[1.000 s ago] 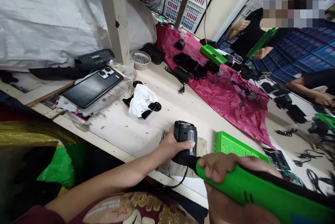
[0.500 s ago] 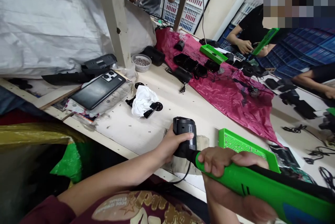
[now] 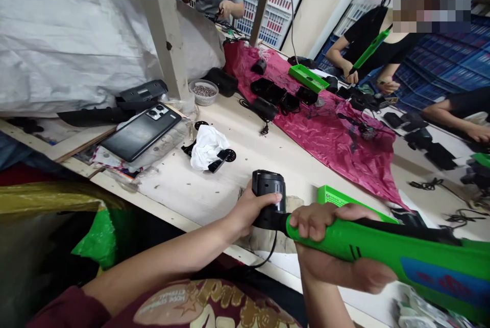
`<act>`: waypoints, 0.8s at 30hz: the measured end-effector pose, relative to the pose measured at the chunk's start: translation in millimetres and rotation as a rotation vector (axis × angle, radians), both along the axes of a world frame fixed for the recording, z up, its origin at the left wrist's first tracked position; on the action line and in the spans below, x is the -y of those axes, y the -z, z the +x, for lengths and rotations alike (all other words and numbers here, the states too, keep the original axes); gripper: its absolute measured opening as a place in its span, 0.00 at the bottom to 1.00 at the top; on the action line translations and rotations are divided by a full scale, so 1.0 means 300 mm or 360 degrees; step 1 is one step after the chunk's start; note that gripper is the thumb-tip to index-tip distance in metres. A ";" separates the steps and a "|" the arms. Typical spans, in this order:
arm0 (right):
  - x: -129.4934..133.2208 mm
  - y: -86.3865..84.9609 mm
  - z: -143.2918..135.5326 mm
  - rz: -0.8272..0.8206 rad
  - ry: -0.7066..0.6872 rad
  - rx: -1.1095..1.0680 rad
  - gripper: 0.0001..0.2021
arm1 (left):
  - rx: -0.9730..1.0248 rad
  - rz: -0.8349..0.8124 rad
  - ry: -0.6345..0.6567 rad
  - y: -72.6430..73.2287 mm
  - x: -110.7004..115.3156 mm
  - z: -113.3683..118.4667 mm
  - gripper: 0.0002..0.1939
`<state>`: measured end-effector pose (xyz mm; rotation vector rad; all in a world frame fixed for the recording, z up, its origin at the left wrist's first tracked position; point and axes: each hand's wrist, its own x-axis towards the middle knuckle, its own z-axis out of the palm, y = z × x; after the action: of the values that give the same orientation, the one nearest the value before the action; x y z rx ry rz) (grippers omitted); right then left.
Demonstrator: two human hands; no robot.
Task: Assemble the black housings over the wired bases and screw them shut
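A black device [image 3: 269, 190] with a cable stands near the table's front edge, above a greyish cloth or pad [image 3: 294, 208]. My left hand [image 3: 250, 210] is wrapped round its left side, thumb across the front. A large green power tool [image 3: 367, 243] lies slanted across the lower right, its black tip against the device's lower right side. Round the front part of the tool's body closes my right hand [image 3: 325, 236]. The exact contact point of the tip is partly hidden.
Green perforated tray [image 3: 337, 197] behind the tool; crumpled white bag with black parts [image 3: 209, 148]; phone [image 3: 142, 131] at left; bowl of screws [image 3: 203, 91]; pink plastic sheet [image 3: 337, 144] holding black housings. A post [image 3: 163, 26] rises behind. Other people work across the table.
The tool's rear end has swung slightly upward, covering more of the green tray. Both hands keep their holds. The person opposite in black has let go of a green tool, which now hangs.
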<state>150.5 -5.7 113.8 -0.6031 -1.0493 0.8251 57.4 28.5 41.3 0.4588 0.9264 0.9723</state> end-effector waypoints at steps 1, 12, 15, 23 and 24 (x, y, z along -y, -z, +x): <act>-0.004 -0.003 0.004 -0.0014 -0.0023 0.0010 0.19 | -0.0015 -0.0014 0.0012 0.001 -0.001 -0.001 0.26; 0.005 0.003 0.002 -0.0023 -0.0052 0.0072 0.21 | 0.0053 -0.0063 0.0031 0.001 -0.005 -0.020 0.29; 0.028 -0.023 0.035 0.0007 -0.0030 0.0130 0.23 | 0.0080 -0.0064 0.0052 0.008 0.002 -0.029 0.30; 0.045 -0.036 0.117 0.0064 0.0414 0.0127 0.21 | 0.0067 -0.0105 0.0062 0.030 0.003 -0.042 0.31; 0.042 -0.028 0.120 0.0046 0.0420 0.0135 0.21 | 0.0057 -0.0111 0.0060 0.031 0.001 -0.041 0.31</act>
<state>186.6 -18.5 122.1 -0.7392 -1.0303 0.5565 45.0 28.1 32.2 0.3975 0.9132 0.9084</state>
